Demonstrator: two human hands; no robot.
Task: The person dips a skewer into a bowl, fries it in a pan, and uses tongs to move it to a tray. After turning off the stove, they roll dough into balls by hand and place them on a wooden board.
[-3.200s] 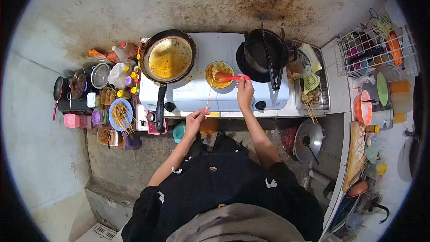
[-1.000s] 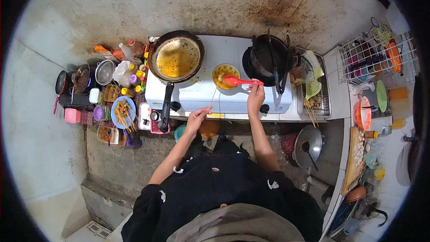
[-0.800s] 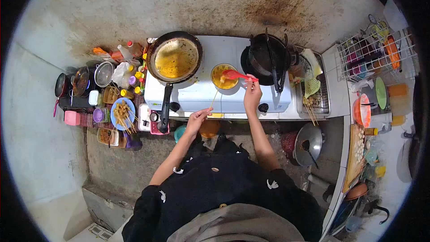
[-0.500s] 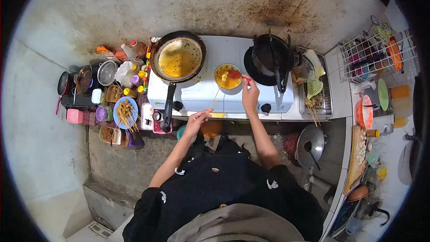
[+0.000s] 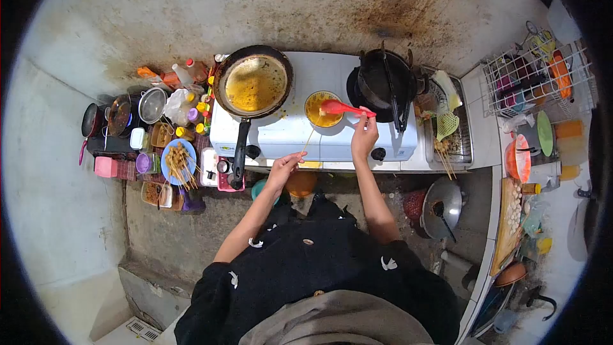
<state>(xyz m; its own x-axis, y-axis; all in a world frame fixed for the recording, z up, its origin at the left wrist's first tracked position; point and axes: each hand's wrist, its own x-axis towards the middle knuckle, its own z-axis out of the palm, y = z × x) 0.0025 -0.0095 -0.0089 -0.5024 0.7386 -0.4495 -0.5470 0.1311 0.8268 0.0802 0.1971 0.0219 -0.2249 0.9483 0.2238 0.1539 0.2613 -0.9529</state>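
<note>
A bowl of yellow-orange liquid (image 5: 314,117) stands on the white stove (image 5: 306,76) between two pans. My left hand (image 5: 285,169) pinches the lower end of a thin wooden skewer (image 5: 308,140), whose upper end reaches into the bowl. In my right hand (image 5: 364,138) is the handle of a red spoon (image 5: 341,108). The spoon's head lies over the bowl, against the food on the skewer. That food is partly hidden by the spoon. Left of the bowl, a frying pan (image 5: 281,89) has yellow egg-like food or oil in it.
A dark wok (image 5: 389,80) with tongs across it sits on the right burner. The frying pan's black handle (image 5: 241,147) juts over the stove's front edge. At left, a blue plate (image 5: 171,169) carries several skewers. A metal tray (image 5: 463,140) at right holds more skewers and a green slotted spatula (image 5: 448,126).
My right hand has shifted right and slightly down, and the red spoon now lies more level over the bowl. My left hand has barely moved with the skewer.
</note>
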